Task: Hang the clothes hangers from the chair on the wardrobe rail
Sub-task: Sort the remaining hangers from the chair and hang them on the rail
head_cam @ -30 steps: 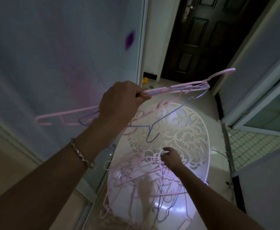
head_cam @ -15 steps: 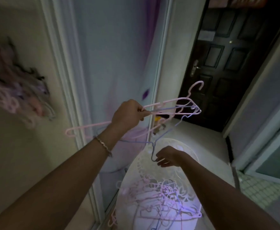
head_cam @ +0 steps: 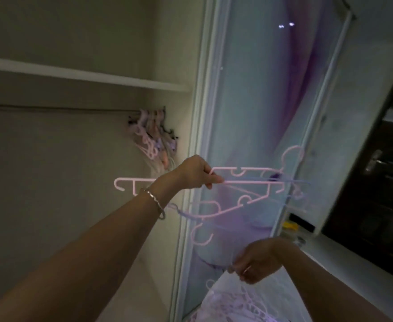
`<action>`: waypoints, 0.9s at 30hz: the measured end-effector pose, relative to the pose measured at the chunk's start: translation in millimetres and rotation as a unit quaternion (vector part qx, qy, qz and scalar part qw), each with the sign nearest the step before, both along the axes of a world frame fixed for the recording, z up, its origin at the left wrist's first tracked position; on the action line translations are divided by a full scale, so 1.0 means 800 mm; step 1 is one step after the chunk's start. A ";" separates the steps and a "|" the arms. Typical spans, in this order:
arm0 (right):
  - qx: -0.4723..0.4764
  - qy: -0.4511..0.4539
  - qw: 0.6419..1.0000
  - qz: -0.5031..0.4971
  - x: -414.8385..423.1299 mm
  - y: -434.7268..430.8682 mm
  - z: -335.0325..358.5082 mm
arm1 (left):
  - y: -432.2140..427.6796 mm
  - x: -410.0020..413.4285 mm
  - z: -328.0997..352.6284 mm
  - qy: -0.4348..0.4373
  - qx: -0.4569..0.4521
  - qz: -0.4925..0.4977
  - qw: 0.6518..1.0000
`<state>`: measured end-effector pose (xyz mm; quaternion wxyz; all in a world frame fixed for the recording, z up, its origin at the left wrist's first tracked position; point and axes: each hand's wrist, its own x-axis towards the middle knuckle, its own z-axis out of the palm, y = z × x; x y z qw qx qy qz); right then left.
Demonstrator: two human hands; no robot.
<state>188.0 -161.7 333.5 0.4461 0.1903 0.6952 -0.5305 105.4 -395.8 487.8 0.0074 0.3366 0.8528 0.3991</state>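
Head view: bundle of pink hangers (head_cam: 244, 182) is being pinched mid-bar by the curled fingers of the left hand (head_cam: 191, 173), below the wardrobe rail (head_cam: 58, 109). Right hand (head_cam: 253, 261) is being held lower, fingers curled, contents unclear. Hooks are best being untangled and turned rail-ward before being lifted on.

Two hands show, the left hand (head_cam: 192, 171) and the right hand (head_cam: 253, 261). The left grips one bundle of hangers (head_cam: 244, 182): at least three pink and, it seems, two thin blue ones, though blur makes that tally unsure. One rail (head_cam: 51, 109) carries a cluster of hangers (head_cam: 151, 135) packed too tightly to count. One more heap (head_cam: 235, 305) lies at the bottom edge. There is one shelf (head_cam: 74, 74), one bracelet (head_cam: 154, 201), one ring (head_cam: 246, 268) and one dark door (head_cam: 377, 182).
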 end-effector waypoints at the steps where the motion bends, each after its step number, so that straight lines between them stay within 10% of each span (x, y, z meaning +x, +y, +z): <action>1: -0.011 0.001 0.999 0.032 -0.006 -0.015 0.007 | -0.025 0.004 0.002 0.006 -0.003 0.019 1.000; 14: -0.091 0.060 0.978 0.176 -0.082 -0.180 0.038 | -0.283 0.022 -0.018 -0.116 -0.011 0.243 0.963; 27: -0.233 0.187 0.953 -0.053 -0.167 -0.263 0.061 | -0.375 -0.028 -0.055 -0.159 -0.029 0.387 0.908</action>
